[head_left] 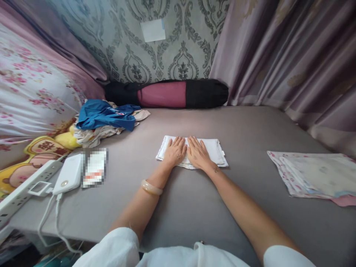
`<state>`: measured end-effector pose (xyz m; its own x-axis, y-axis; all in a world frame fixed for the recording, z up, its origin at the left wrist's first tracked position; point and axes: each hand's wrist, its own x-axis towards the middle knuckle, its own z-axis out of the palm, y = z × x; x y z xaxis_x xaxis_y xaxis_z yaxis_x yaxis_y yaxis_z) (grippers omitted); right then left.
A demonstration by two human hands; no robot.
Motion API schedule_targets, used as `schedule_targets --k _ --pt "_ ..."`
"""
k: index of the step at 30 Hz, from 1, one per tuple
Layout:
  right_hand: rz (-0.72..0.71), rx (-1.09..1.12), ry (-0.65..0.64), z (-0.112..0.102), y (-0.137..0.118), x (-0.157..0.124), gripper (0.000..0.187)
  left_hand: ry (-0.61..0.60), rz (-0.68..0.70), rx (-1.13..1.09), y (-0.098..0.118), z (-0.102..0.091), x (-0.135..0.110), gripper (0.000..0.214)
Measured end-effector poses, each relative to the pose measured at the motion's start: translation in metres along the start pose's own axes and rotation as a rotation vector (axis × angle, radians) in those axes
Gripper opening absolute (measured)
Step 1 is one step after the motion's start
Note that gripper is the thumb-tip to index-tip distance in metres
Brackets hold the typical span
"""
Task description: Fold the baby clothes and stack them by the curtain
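Pressure from the outspread left hand (175, 151) and right hand (197, 152), clamped on nothing, seemingly pins the folded white rectangular cloth (215, 150) to the grey fabric-covered surface (183, 207); farther back lies a black-and-pink cylindrical bag (167, 94), probably stowed aside.

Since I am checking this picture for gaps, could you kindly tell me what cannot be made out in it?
In the head view:
Middle of the white folded cloth: covered by the left hand and right hand.
Markings on the flat item beside the white device: lost in coarse pixelation.
Right end of the fabric stack: cut off by the right edge.
Power strip: cut by the left edge.
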<state>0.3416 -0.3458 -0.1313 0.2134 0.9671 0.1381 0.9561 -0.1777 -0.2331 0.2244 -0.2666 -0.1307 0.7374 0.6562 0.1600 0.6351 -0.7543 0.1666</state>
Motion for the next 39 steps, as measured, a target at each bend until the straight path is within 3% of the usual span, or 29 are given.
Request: schedule_targets --k 4,6,13,20,27,32,39 --pt "0.074 -0.025 0.034 -0.005 0.008 -0.003 0.058 0.167 -0.064 0.035 -0.004 0.001 -0.002 0.051" --pt "0.110 -0.045 0.046 -0.005 0.012 -0.006 0.058 0.194 -0.092 0.052 -0.006 0.004 -0.002 0.053" --pt "0.133 -0.060 0.026 0.001 0.017 -0.012 0.059 0.059 -0.139 0.051 -0.012 0.013 -0.001 0.059" --pt "0.138 -0.036 0.016 0.002 0.019 -0.011 0.059 0.065 -0.145 0.040 -0.011 0.010 -0.002 0.055" --pt "0.203 -0.093 0.082 -0.006 0.028 -0.018 0.059 0.177 -0.158 0.058 -0.014 0.005 -0.005 0.053" --pt "0.244 -0.115 0.027 -0.006 0.032 -0.019 0.060 0.056 -0.154 0.076 -0.015 0.005 -0.006 0.055" --pt "0.242 -0.125 0.016 -0.006 0.031 -0.019 0.060 0.050 -0.158 0.077 -0.016 0.006 -0.006 0.054"
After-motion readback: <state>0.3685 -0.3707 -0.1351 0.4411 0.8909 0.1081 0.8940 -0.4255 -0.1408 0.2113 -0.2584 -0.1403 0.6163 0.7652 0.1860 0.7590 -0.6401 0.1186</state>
